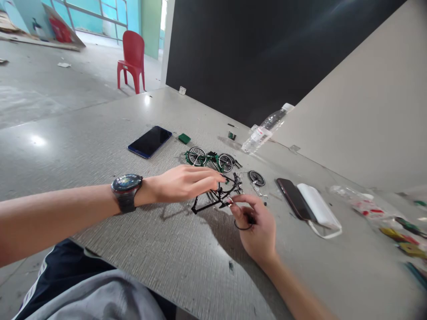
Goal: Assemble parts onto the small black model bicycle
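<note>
Now left hand (182, 183), right hand (257, 229), fingers (213, 178) gripping 1 black frame (218, 195), 2 phones (150, 141) (293, 198) nearby

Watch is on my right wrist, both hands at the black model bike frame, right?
No: the watch is on the left wrist, as the head view shows. Both the left hand and right hand are at the black model bike frame.

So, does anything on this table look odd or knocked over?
The bottle lies on its side, not upright. One small wheel lies flat alone, off the black frame that the left hand and right hand hold.
</note>
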`<control>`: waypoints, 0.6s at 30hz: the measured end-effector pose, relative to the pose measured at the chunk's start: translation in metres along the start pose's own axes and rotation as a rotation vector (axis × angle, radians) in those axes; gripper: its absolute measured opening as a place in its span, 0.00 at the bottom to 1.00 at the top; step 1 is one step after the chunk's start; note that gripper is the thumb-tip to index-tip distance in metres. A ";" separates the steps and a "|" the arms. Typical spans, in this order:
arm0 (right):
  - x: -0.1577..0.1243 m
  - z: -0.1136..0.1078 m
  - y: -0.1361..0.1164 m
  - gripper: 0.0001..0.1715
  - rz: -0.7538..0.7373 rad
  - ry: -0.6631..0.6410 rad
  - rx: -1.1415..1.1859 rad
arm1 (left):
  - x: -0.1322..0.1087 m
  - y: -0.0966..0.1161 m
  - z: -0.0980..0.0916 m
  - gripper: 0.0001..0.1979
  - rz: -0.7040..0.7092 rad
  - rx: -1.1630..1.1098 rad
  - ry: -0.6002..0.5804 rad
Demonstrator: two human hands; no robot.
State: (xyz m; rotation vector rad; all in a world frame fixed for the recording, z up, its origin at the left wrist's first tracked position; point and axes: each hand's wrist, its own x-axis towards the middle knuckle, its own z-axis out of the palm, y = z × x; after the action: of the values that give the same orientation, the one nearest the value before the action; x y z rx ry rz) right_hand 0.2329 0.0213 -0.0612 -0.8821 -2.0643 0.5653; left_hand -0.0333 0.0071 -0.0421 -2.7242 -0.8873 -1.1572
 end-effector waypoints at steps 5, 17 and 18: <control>0.003 0.000 -0.004 0.05 -0.013 -0.003 -0.071 | 0.000 0.002 0.001 0.14 -0.071 -0.119 -0.010; 0.004 0.001 -0.014 0.03 0.039 0.094 0.051 | -0.001 0.004 0.001 0.14 -0.061 -0.156 -0.066; 0.004 0.001 -0.015 0.03 0.052 0.099 0.072 | -0.001 0.005 0.001 0.14 -0.060 -0.154 -0.071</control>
State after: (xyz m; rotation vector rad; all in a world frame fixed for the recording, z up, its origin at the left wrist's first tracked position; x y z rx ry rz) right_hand 0.2248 0.0145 -0.0504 -0.9059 -1.9247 0.6084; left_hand -0.0303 0.0032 -0.0427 -2.8970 -0.9317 -1.1939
